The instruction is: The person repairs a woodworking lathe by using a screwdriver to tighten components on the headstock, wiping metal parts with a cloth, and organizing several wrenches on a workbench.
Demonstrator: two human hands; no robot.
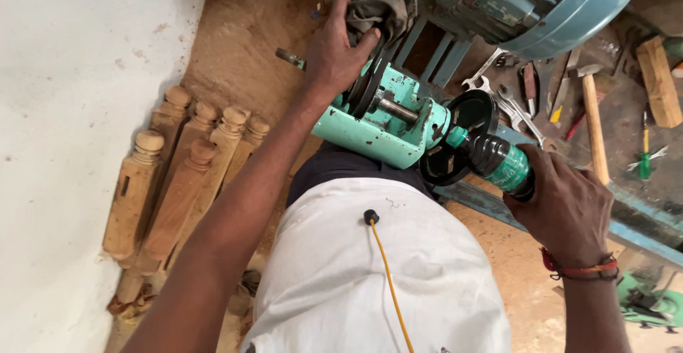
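Left hand (pixel 334 54) grips grey rag (pixel 370 8), pressing it on black pulley (pixel 366 86) of the green lathe headstock (pixel 377 129). Right hand (pixel 565 207) closed round dark bottle w/ green label (pixel 501 164), cap end tilted at headstock by black handwheel (pixel 462 136). Blue motor (pixel 526 4) sits just behind headstock, crowding the rag side. Bench to the right: spanners (pixel 498 90), hammer (pixel 590 111), wood block (pixel 658 79), green screwdriver (pixel 645 155). Turned wooden legs (pixel 178 175) lean on white wall (pixel 64 111), well apart on the left. Sawdust on floor (pixel 242 33). Yellow cord (pixel 390 285) runs down white shirt.
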